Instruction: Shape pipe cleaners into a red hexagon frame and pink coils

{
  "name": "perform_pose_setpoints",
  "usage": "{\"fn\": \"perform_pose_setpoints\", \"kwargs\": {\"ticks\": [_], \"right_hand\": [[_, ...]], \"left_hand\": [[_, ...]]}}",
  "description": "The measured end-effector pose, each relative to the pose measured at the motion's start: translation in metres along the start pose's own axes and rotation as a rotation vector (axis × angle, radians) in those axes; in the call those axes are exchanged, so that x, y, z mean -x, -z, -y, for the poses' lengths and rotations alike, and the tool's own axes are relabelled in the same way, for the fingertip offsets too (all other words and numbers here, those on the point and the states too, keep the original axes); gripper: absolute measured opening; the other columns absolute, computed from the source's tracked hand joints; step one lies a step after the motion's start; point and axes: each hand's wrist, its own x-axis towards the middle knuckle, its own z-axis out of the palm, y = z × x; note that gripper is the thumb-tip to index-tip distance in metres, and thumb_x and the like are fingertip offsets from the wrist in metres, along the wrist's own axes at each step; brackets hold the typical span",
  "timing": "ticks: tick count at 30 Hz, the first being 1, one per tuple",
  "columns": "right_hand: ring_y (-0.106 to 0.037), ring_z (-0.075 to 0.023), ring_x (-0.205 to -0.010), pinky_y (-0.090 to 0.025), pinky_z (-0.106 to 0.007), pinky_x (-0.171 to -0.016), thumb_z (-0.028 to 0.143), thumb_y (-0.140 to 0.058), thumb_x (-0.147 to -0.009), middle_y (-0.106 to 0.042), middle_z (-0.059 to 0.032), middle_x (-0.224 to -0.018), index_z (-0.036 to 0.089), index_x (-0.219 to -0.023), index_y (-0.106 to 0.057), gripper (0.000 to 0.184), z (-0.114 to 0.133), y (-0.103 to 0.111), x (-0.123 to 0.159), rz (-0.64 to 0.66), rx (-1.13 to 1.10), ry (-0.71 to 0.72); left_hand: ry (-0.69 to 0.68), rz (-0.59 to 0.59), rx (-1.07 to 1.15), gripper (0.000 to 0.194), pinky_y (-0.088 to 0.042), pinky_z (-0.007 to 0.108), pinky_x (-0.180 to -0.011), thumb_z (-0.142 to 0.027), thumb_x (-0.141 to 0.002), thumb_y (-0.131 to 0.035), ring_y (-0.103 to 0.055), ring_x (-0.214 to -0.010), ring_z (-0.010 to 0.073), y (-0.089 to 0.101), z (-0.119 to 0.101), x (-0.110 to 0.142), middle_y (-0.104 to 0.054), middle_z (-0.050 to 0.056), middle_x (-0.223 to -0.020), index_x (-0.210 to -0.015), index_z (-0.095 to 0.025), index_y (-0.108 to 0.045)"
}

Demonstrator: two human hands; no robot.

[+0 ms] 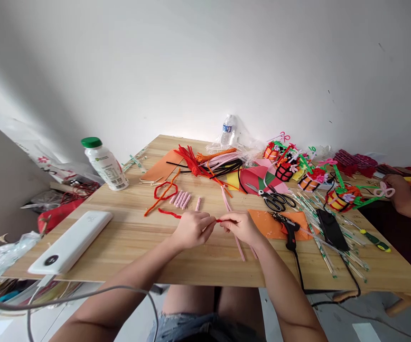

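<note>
My left hand (pixel 195 230) and my right hand (pixel 241 226) meet above the table's front half, both with fingers pinched on a red pipe cleaner (pixel 170 213). A short bit of it shows between my fingertips, and its wavy tail runs out to the left beyond my left hand. Pink pipe cleaners (pixel 240 249) lie under and beside my right hand. Just behind my left hand are a single pink coiled piece (pixel 198 204) and a row of several pink coiled pieces (pixel 181 199). Left of those, an orange pipe cleaner (pixel 159 198) crosses a red pipe cleaner ring (pixel 172 190).
A white power bank (pixel 70 242) and a green-capped bottle (pixel 106 166) stand left. Rightward lie scissors (pixel 275 202), a glue gun (pixel 290 230), a phone (pixel 332 229), a screwdriver (pixel 376 240) and decorated little baskets (pixel 310 182). Another person's arm (pixel 410 197) rests far right.
</note>
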Motion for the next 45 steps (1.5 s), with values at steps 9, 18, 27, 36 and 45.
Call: {"fn": "perform_pose_setpoints", "kwargs": {"ticks": [9,18,27,36,45], "right_hand": [[-0.059,-0.017,-0.073,-0.042,-0.028,-0.064,0.018,-0.043,-0.094,-0.066,-0.0078,-0.079,0.014,-0.085,-0.063,0.022,0.008,-0.001,0.003,-0.092,0.906,0.555],[-0.059,-0.0163,-0.074,-0.044,-0.025,-0.067,0.027,-0.052,-0.09,-0.064,-0.0068,-0.085,0.017,-0.093,-0.059,0.013,-0.018,0.016,-0.005,-0.36,0.672,0.058],[-0.061,-0.0214,-0.082,-0.039,-0.027,-0.065,0.023,-0.064,-0.077,-0.067,-0.0117,-0.09,0.016,-0.078,-0.065,0.007,-0.023,-0.004,-0.01,-0.002,0.782,-0.538],[-0.06,-0.0137,-0.064,-0.039,-0.02,-0.056,0.026,-0.051,-0.078,-0.066,-0.0005,-0.069,0.016,-0.074,-0.063,0.016,-0.017,0.006,-0.007,-0.094,0.474,-0.491],[-0.062,-0.0232,-0.086,-0.043,-0.029,-0.069,0.008,-0.058,-0.07,-0.067,-0.0116,-0.09,0.016,-0.086,-0.062,0.019,-0.03,-0.003,-0.008,-0.053,0.693,-0.574]], "left_hand": [[0.503,0.381,0.683,0.035,-0.03,0.02,-0.049,-0.039,-0.087,-0.043,-0.039,-0.051,0.0087,0.01,0.002,-0.007,-0.048,-0.003,-0.054,-0.073,-0.013,-0.062],[0.454,0.293,0.127,0.032,-0.042,0.028,-0.07,-0.035,-0.089,-0.04,-0.061,-0.08,0.0209,0.044,0.035,-0.004,-0.069,0.008,-0.09,-0.095,-0.02,-0.067],[1.007,0.341,-0.448,0.031,-0.042,0.036,-0.074,-0.017,-0.081,-0.043,-0.057,-0.093,0.0318,0.023,0.136,0.005,-0.057,0.024,-0.107,-0.104,-0.007,-0.062],[0.533,-0.043,-0.197,0.031,-0.043,0.033,-0.078,-0.029,-0.088,-0.038,-0.056,-0.084,0.0216,-0.005,0.087,0.0,-0.063,0.011,-0.087,-0.089,-0.016,-0.067],[0.066,0.268,0.281,0.027,-0.044,0.032,-0.076,-0.024,-0.087,-0.043,-0.058,-0.079,0.019,-0.042,0.028,0.001,-0.063,0.01,-0.082,-0.079,-0.018,-0.068]]}}
